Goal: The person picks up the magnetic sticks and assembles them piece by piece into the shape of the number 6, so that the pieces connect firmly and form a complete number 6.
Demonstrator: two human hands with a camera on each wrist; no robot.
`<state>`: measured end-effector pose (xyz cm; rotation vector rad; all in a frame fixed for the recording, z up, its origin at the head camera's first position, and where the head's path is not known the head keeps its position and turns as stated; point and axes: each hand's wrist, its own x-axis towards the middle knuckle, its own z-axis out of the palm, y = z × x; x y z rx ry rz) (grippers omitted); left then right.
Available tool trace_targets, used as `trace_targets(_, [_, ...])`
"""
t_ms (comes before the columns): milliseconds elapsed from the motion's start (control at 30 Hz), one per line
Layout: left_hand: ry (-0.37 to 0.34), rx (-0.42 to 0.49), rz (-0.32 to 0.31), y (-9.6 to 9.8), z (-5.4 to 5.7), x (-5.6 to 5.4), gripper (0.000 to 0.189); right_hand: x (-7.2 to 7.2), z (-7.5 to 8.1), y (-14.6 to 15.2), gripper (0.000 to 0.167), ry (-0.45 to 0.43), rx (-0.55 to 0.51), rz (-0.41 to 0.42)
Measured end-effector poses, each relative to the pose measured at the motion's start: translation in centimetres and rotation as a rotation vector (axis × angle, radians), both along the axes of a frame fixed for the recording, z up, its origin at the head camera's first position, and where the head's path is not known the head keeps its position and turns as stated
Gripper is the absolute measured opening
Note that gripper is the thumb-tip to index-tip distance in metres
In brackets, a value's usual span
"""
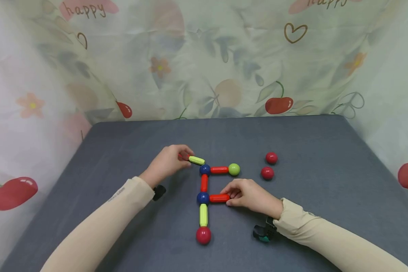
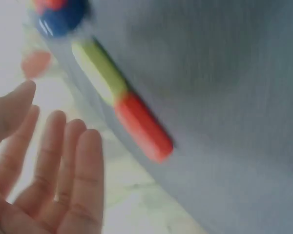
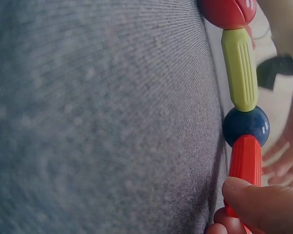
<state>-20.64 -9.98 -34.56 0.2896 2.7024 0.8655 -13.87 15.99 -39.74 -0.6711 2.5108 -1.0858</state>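
Observation:
My right hand (image 1: 249, 194) pinches the free end of a red magnetic rod (image 3: 245, 161) between thumb and fingers. That rod's other end meets a dark blue ball (image 1: 203, 198). From this ball a yellow-green rod (image 1: 203, 215) runs to a red ball (image 1: 203, 235) nearest me, and another red rod (image 1: 204, 183) runs to a farther blue ball (image 1: 205, 170). A red rod (image 1: 219, 170) links the farther ball with a green ball (image 1: 234, 169). My left hand (image 2: 53, 170) has its fingers extended, apart from a yellow-green rod (image 2: 100, 73) and red rod (image 2: 142, 127) joined end to end.
Two loose red balls (image 1: 271, 158) lie to the right of the joined pieces on the grey table (image 1: 309, 151). A patterned curtain (image 1: 197, 75) hangs behind the table's far edge and along its sides.

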Motion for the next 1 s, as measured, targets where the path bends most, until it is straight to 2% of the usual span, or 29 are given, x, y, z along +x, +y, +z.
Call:
trace_targets(67, [0.069, -0.074, -0.031, 0.1, 0.2, -1.1, 0.03, 0.0, 0.0, 0.0, 0.022, 0.004, 0.0, 0.002])
trace_targets(167, [0.108, -0.168, -0.1, 0.2, 0.0, -2.7, 0.033, 0.0, -0.1, -0.1, 0.022, 0.009, 0.003, 0.008])
trace_targets(333, [0.089, -0.303, -0.222, 0.3, -1.5, -4.4, 0.039, 0.0, 0.0, -0.2, 0.022, 0.007, 0.008, 0.007])
trace_targets(433, [0.092, -0.351, -0.252, 0.1, -2.4, -4.9, 0.035, 0.0, 0.0, -0.2, 0.022, 0.001, 0.007, 0.014])
trace_targets(567, [0.128, -0.377, -0.256, -0.1, -2.9, -4.9, 0.03, 0.0, 0.0, -0.2, 0.022, -0.004, 0.004, 0.021])
trace_targets(700, [0.134, -0.38, -0.236, -0.5, -3.1, -4.8, 0.029, 0.0, 0.1, -0.2, 0.022, 0.005, 0.007, 0.02])
trace_targets(833, [0.122, -0.362, -0.214, -0.8, -3.0, -4.8, 0.029, 0.1, 0.2, 0.0, 0.022, 0.016, 0.011, 0.014])
trace_targets(1000, [0.064, -0.313, -0.181, -1.1, -2.8, -4.8, 0.033, 0.1, 0.3, 0.0, 0.022, 0.011, 0.014, 0.006])
